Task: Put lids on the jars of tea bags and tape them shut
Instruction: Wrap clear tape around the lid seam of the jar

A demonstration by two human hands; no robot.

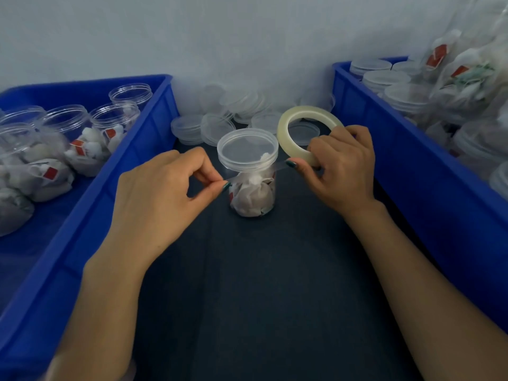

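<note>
Left hand (159, 193) pinches a barely visible tape strip (279, 168) at the jar (251, 193); right hand (341, 166) grips the roll (286, 125).

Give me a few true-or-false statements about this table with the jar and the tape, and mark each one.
1. The jar between the two hands has its lid on. True.
2. The left hand holds the tape roll. False: the right hand holds the tape roll, while the left hand pinches the end of the loose strip pulled from it.
3. The jars in the left bin have no lids on. True.
4. The loose lids lie in front of the jar, nearest the person. False: they are piled behind the jar, toward the wall.
</note>
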